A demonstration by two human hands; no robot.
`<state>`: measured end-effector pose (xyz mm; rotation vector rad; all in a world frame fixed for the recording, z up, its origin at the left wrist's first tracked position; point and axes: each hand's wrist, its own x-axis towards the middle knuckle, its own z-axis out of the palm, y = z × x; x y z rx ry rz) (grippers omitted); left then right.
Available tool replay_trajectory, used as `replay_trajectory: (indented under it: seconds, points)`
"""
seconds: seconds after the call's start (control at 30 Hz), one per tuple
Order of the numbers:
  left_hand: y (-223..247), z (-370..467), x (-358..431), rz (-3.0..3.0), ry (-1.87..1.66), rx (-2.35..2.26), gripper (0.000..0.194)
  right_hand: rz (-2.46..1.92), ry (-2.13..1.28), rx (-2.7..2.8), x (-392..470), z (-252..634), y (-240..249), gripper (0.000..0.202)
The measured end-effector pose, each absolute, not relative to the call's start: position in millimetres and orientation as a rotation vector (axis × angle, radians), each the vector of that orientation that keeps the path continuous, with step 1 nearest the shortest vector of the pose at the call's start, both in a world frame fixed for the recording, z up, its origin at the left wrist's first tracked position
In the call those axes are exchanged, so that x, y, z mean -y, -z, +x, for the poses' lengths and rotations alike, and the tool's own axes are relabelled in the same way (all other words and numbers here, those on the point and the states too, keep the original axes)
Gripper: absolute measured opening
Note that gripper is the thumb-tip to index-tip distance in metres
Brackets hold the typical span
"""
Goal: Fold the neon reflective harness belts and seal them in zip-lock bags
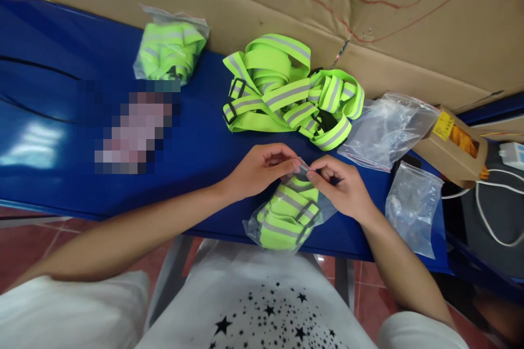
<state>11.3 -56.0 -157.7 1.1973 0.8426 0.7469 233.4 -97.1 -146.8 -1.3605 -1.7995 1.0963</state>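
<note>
- Bag point(278, 235) of folded lime-green webbing with grey stripes: it lies on the blue table point(196, 166) near the front edge, directly before the torso, a position that probably suits work by both hands at close range.
- Left hand point(260, 172): thumb and index finger closed in a pinch on the bag's mouth point(303, 163); the other fingers are curled inward, their tips partly hidden.
- Right hand point(344, 185): thumb and forefinger brought nearly together, grasping the same mouth just beside the left fingertips; the remaining fingers are loosely bent. Whether these touch the plastic cannot be told.
- Grip: holding only the rim probably keeps its two layers together and under control, while the table bears the packed webbing and its black buckle point(307, 212).
- Loose straps point(282, 79): heaped and looped beyond the hands, near the cardboard point(286, 11), probably within reach yet apart from the handling area.
- Second filled bag point(170, 52): at the far left, set against the cardboard, apparently to separate it from the heap.
- Flat transparent bags point(380, 128): between the straps and an open carton point(454, 150), on the right-hand side; a smaller bag point(413, 207) lies nearer the person.
</note>
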Motion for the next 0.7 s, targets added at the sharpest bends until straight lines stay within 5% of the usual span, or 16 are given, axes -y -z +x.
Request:
replay_trajectory:
  seconds: [0.7]
  points:
    - [149.7, 6.9, 62.7, 1.467, -0.757, -0.858, 0.03, -1.307, -0.887, 1.939, 103.7, 224.3, 143.5, 0.019]
